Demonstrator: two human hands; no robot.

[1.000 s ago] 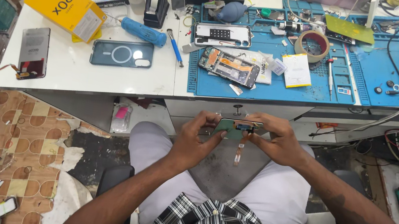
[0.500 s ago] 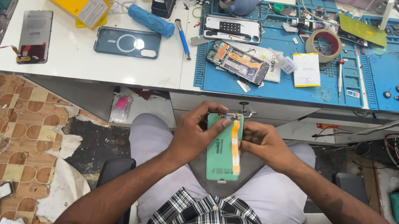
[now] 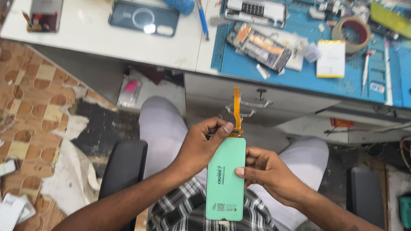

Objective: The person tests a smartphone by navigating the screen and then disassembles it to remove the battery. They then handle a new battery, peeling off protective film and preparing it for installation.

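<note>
Centre of frame, over your lap: you hold a green phone screen panel (image 3: 227, 179) upright, its orange flex ribbon (image 3: 237, 110) sticking up from the top edge. Your left hand (image 3: 205, 144) has its grip pinched on the panel's upper left corner, thumb near the ribbon base. Your right hand (image 3: 267, 171) has its grip closed on the panel's right edge. Upper frame: the worktop (image 3: 94, 37), with a blue mat (image 3: 407, 73) and an opened phone (image 3: 259, 46) on it.
</note>
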